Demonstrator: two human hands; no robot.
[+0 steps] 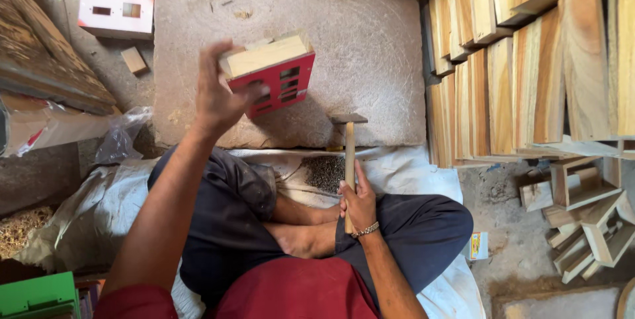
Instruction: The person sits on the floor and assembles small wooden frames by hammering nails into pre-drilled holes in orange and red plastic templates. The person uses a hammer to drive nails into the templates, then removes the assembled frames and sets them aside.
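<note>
Item one, I log a stone slab (370,61). Item two, red-faced wooden box (270,73), raised over the slab's left half, clamped in my left hand (215,94). Item three, hammer (348,160), handle gripped by my right hand (358,203), head resting at slab's near edge.

Single head-worn view, looking steeply down over crossed legs (291,226) at lower centre. Close range: stone slab (370,61) filling upper centre, stacked wooden boards (529,61) at upper right. No second view for overlap.
</note>
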